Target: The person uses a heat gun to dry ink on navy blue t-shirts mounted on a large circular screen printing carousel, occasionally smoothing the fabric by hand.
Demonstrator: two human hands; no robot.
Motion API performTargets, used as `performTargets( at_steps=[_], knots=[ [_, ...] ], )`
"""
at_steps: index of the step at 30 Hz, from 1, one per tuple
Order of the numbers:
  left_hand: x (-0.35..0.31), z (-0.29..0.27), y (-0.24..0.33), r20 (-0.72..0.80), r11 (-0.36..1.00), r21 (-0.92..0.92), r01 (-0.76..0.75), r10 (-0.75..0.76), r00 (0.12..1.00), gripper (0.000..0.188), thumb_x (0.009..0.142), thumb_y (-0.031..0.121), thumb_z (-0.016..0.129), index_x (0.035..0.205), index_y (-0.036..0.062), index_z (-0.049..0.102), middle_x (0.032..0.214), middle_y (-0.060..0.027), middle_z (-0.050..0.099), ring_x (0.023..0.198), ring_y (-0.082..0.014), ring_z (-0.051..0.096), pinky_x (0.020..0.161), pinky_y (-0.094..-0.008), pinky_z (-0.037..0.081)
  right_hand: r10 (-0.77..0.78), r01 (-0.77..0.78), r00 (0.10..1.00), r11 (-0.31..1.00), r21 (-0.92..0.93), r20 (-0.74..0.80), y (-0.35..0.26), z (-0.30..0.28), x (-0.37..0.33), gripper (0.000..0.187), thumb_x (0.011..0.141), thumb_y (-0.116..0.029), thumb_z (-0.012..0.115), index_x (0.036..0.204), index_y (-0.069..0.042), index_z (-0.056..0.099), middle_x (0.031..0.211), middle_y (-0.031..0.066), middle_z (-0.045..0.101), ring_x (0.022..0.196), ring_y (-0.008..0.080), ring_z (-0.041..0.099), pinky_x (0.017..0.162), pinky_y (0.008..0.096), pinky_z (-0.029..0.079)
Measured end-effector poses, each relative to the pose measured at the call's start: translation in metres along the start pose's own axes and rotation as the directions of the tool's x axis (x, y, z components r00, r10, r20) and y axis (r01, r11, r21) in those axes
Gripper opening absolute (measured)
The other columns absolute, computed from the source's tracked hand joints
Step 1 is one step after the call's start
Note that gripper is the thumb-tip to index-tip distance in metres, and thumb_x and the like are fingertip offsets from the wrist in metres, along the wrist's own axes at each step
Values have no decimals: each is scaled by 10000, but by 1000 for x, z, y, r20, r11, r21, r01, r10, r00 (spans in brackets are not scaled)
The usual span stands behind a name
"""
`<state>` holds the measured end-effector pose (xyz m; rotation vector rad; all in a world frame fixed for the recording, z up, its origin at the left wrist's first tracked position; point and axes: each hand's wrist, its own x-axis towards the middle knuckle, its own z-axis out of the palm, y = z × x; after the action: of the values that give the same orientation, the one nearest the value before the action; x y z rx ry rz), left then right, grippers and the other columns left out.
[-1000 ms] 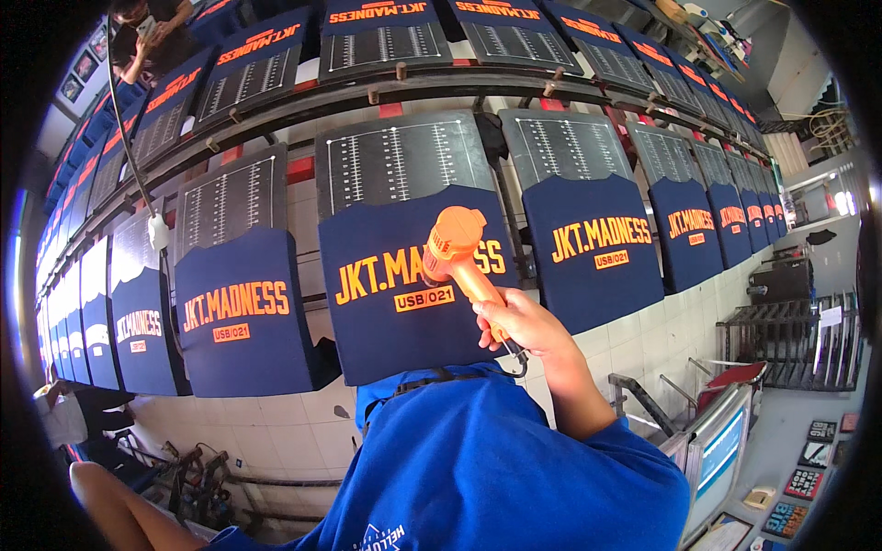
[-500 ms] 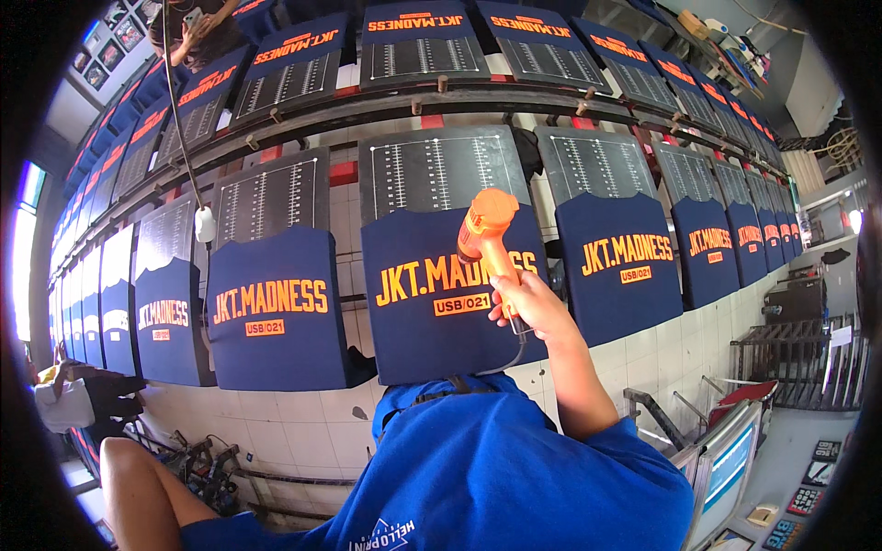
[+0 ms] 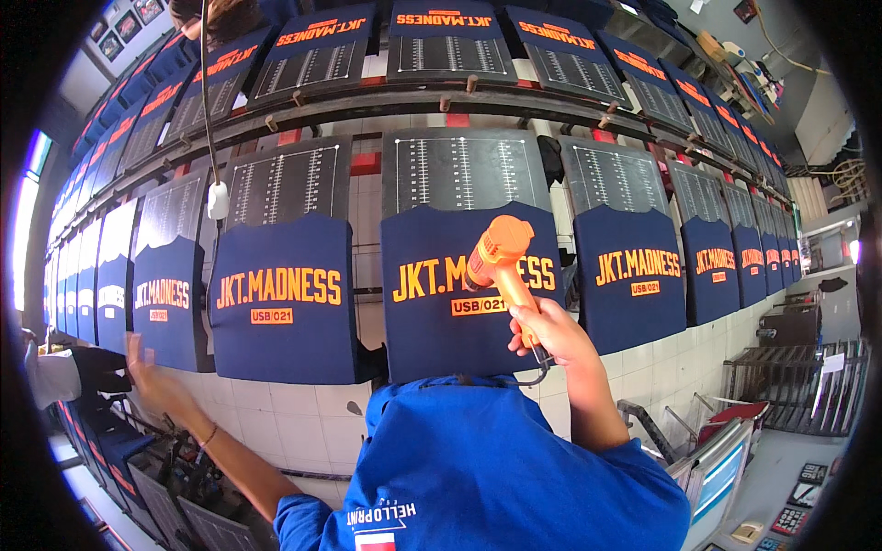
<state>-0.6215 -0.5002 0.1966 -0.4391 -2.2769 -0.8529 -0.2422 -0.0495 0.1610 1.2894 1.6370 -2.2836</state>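
Note:
My right hand [image 3: 557, 334] is closed around the handle of an orange heat gun [image 3: 506, 241]. The gun is above a navy T-shirt [image 3: 469, 354] with an orange and yellow chest print, its nozzle angled left over the lettering and covering part of it. A dark cord hangs from the base of the handle. Out to the left, my left hand [image 3: 154, 375] is slightly blurred, fingers stretched and nothing visible in them. It is by the lower edge of another navy T-shirt [image 3: 170, 340]; whether it touches the cloth I cannot tell.
Navy printed shirts lie on dark ruled boards [image 3: 459, 174] in two long rows, divided by a metal rail [image 3: 367, 115]. A cable with a white connector [image 3: 218, 201] hangs at centre-left. A screen [image 3: 721, 477] stands at lower right, near a metal rack [image 3: 790, 386]. Someone [image 3: 225, 20] is at far left.
My left arm has come into view and reaches out left; my bent knee is out of view. The heat gun remains in my right hand over the same shirt. The view has shifted a little.

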Motion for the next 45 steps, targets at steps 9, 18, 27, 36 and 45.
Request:
performTargets(
  at_steps=[9,18,27,36,45],
  knots=[
    [-169,68,-195,137,755,123,644,-656,742,515,988,362,481,1253,-77,530,1195,-236,601,1112,-332,571,973,-385,429,-39,40,998,999,22,-52,3,9,2,267,932,-264,581,984,-8,527,775,46,558,609,165,640,509,277,521],
    [-176,130,-189,93,554,580,597,-774,627,659,965,444,467,1434,-4,348,1485,-220,325,1378,-359,316,1093,-489,306,-109,109,994,994,13,10,-13,19,37,259,941,-261,574,1014,-16,533,795,48,581,641,152,628,551,285,527],
    [-198,146,-156,-3,655,433,619,-685,728,672,984,423,427,1469,-12,261,1528,-208,229,1399,-364,264,1117,-451,296,0,2,1000,999,-54,28,-2,19,1,262,929,-260,593,958,-6,537,756,44,567,616,149,633,508,276,514],
    [-211,153,-166,-204,484,113,868,-844,497,697,961,391,524,1381,-120,305,1339,-309,450,1206,-383,498,1027,-436,407,-105,104,994,994,31,34,0,31,27,257,941,-257,571,1007,-13,522,794,47,566,623,152,629,536,282,518],
    [-208,148,-146,-131,409,-78,909,-908,398,583,944,407,577,1047,-167,553,1044,-258,644,926,-348,646,839,-406,524,-130,132,987,991,-11,96,-12,40,42,272,937,-264,585,1005,-8,525,779,45,578,621,154,626,529,286,511]
  ],
)
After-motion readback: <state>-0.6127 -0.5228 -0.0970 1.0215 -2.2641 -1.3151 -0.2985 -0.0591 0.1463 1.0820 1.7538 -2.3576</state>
